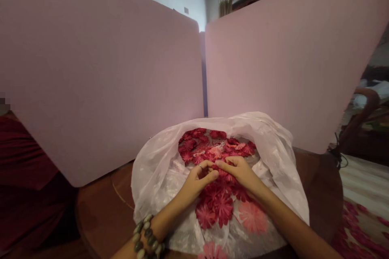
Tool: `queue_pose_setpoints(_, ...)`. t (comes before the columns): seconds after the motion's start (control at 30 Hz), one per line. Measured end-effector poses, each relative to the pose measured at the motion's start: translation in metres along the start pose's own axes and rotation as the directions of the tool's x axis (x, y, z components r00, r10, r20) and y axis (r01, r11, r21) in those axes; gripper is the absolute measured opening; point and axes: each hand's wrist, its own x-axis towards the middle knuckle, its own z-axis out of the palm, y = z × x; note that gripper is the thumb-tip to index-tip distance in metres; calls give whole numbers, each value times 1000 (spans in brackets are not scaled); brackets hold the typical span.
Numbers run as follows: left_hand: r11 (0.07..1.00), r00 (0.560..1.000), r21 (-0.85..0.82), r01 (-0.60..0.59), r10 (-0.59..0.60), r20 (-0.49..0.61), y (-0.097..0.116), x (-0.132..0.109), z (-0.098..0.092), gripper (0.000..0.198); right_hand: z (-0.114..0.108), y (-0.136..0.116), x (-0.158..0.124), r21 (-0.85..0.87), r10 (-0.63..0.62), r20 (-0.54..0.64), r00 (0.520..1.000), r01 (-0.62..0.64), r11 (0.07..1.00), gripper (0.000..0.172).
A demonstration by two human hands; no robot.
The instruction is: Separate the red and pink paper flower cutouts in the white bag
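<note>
My left hand [202, 176], with a ring and a beaded bracelet [148, 236] on its wrist, is closed in a pinch over a pile of red artificial flowers [223, 208]. Facing it, my right hand [241, 170] pinches as well, and the fingertips of both nearly meet. Between them is a red artificial flower [224, 173], mostly hidden by the fingers. Around the hands spreads a large white plastic bag [154, 170], its mouth open towards me. More red and pink blossoms [216, 152] lie inside it. A paler pink flower [253, 216] rests by my right forearm.
The bag sits on a round brown wooden table [100, 202]. Two tall pink panels [121, 68] stand behind, meeting near the middle. At the left edge is a person in dark red clothing [24, 153]. Red petals [361, 226] lie low at the right, below a wooden chair [364, 101].
</note>
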Motion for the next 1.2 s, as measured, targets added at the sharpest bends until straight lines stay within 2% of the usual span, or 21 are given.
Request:
queue_pose_setpoints(0.17,999,996,32,-37,39,-78,1,2,-2,26,1,-3,-3,-18,-20,85,996,21,1000,45)
queue_pose_setpoints(0.33,996,959,-13,-89,82,-272,4,6,-9,30,-1,-9,-6,41,80,164,983,-88,995,37)
queue_pose_setpoints(0.43,993,927,-72,-96,63,-370,5,8,-13,25,-2,-10,-6,130,101,118,988,-116,985,34)
queue_pose_setpoints(0.53,990,913,-84,-110,68,-403,5,9,-15,19,-4,-11,-5,265,117,67,991,-130,955,29)
queue_pose_setpoints(0.67,990,918,-78,-117,78,-390,1,9,-15,14,-4,-11,-4,286,137,-5,991,-130,949,28)
queue_pose_setpoints(0.8,990,936,-108,-93,50,-348,1,9,-14,18,-6,-7,-3,235,106,8,994,-105,966,34)
queue_pose_setpoints(0.97,986,951,-94,-141,108,-290,8,7,-13,21,-5,-3,0,202,78,0,997,-77,976,38)
queue_pose_setpoints(1.03,983,968,-140,-116,80,-240,9,7,-14,21,-2,-2,1,249,92,17,996,-93,964,40)
queue_pose_setpoints(1.07,986,980,-153,-67,36,-195,8,7,-15,21,0,-2,1,272,108,30,994,-112,956,41)
queue_pose_setpoints(1.17,998,992,-60,7,-14,-122,4,10,-15,32,4,-1,2,237,131,82,988,-147,960,46)
queue_pose_setpoints(1.2,1000,994,-10,9,-10,-107,2,10,-14,35,5,0,2,196,137,59,989,-146,970,48)
